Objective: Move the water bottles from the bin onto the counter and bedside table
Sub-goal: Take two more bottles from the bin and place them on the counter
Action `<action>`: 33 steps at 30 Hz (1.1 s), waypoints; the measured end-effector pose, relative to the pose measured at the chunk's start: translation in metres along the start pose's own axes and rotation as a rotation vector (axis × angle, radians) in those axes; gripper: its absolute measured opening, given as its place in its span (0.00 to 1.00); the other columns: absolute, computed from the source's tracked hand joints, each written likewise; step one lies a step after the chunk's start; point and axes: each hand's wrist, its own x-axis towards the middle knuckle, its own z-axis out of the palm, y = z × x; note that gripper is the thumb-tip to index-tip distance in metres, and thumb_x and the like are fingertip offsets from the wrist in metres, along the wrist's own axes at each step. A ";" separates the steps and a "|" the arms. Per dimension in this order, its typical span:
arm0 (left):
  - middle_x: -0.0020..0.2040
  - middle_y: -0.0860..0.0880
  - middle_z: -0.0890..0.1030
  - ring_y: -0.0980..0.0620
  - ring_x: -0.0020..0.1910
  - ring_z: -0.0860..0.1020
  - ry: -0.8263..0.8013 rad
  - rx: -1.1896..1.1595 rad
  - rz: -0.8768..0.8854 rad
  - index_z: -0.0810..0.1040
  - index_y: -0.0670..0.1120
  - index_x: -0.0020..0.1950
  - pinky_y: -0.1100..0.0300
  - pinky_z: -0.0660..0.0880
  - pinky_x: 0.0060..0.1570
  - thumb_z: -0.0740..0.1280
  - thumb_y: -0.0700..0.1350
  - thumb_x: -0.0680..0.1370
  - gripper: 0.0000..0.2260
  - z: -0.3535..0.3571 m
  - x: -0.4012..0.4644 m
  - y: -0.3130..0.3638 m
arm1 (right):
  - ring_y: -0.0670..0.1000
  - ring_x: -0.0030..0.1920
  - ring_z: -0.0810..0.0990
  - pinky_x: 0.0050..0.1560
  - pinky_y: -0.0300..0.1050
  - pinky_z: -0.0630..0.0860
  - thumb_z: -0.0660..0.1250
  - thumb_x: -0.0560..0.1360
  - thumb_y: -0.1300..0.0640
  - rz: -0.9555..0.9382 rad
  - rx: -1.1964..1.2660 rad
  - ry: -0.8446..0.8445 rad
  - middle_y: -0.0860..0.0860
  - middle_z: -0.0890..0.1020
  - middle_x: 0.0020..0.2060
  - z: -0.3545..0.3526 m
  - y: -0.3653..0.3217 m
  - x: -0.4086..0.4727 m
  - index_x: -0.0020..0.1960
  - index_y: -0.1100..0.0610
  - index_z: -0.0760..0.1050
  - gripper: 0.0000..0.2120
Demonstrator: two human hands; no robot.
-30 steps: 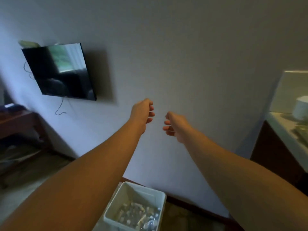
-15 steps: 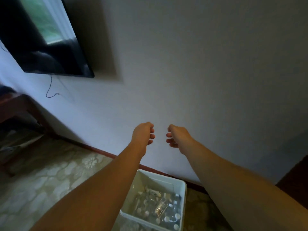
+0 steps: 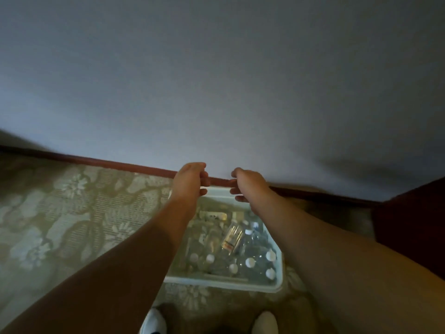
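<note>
Above the bin [image 3: 224,284] of water bottles [image 3: 250,262], left hand [image 3: 189,182] and right hand [image 3: 250,186] hang loosely curled, empty. Likely poised to reach down for a first bottle.

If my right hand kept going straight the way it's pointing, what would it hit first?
Probably the wall. The right hand reaches forward over the far end of the bin, empty and loosely curled, with nothing visible between. Depth is unclear; angled lower, it would meet the baseboard.
</note>
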 end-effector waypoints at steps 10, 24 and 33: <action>0.40 0.47 0.79 0.51 0.35 0.77 -0.184 0.226 -0.119 0.81 0.45 0.52 0.59 0.74 0.31 0.62 0.38 0.79 0.09 -0.001 0.192 -0.265 | 0.55 0.39 0.76 0.45 0.51 0.74 0.59 0.80 0.58 0.165 -0.013 0.066 0.59 0.78 0.42 0.080 0.228 0.197 0.42 0.59 0.75 0.12; 0.81 0.49 0.59 0.46 0.78 0.60 -1.399 1.826 0.718 0.61 0.58 0.79 0.41 0.62 0.75 0.69 0.50 0.79 0.30 0.010 0.276 -0.342 | 0.56 0.74 0.65 0.74 0.62 0.60 0.81 0.66 0.46 -0.412 -1.905 -0.546 0.51 0.69 0.74 0.091 0.291 0.303 0.75 0.45 0.67 0.42; 0.77 0.53 0.63 0.45 0.73 0.66 -1.222 1.704 0.736 0.63 0.61 0.75 0.42 0.67 0.71 0.79 0.60 0.66 0.41 -0.011 0.265 -0.346 | 0.53 0.66 0.74 0.70 0.53 0.67 0.80 0.64 0.45 -0.485 -1.769 -0.285 0.47 0.76 0.65 0.056 0.274 0.298 0.69 0.41 0.74 0.35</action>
